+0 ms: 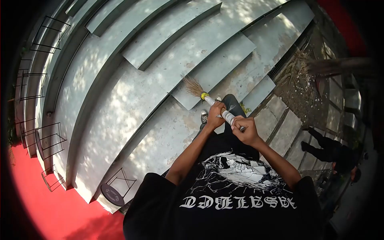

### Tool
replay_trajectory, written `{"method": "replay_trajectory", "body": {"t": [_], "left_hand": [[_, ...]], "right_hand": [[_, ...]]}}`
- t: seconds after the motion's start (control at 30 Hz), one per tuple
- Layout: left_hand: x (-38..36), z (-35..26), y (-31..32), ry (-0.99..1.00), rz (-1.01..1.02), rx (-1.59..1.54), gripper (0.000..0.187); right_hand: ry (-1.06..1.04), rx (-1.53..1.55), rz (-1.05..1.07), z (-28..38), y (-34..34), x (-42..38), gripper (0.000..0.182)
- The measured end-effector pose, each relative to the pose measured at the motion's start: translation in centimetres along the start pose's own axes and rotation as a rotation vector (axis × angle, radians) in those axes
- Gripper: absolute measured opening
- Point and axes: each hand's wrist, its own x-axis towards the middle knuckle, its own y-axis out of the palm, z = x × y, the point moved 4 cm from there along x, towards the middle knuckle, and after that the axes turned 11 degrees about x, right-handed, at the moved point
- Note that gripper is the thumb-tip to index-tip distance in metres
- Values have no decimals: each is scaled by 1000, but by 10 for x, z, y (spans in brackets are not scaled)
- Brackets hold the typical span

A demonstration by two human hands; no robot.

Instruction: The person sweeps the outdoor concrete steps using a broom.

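A broom with a white-wrapped handle and a yellow binding points up and to the left, its straw bristles over the edge of a grey concrete step. My left hand is closed round the handle just below the binding. Closer to my body, my right hand grips the handle near its end. Beneath the broom one sneaker shows on the concrete, and part of the other shows beside the handle.
Curved concrete tiers rise ahead and to the left. Metal-framed stools stand along the left side. To the right are paving slabs, a tree trunk with roots, and a person in dark clothes.
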Motion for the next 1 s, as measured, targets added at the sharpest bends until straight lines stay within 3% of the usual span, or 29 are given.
{"method": "replay_trajectory", "body": {"t": [0.1,0.17,0.33,0.43,0.57,0.67,0.8,0.9,1.0], "left_hand": [[-16,47,59,27,39,9,31],[-23,61,105,52,168,-6,29],[-23,4,186,116,242,-16,31],[-18,-31,224,74,470,2,34],[-7,-80,255,139,512,-32,27],[12,-105,281,166,450,-90,27],[56,-115,339,151,273,-80,26],[97,-89,414,140,144,30,24],[134,-42,514,151,-26,195,16]], "right_hand": [[-15,-30,-43,-63,-7,-32,31],[-14,-83,-77,-90,-17,-59,32],[211,-70,-352,-85,-83,-126,35],[226,-16,-478,-76,-126,-155,34],[196,108,-548,-55,-176,-174,36],[25,70,-444,-33,-215,-164,38],[-51,93,-347,-68,-295,-158,36],[-165,26,-200,-137,-360,-156,35],[-285,5,-50,-264,-432,-177,36]]}}
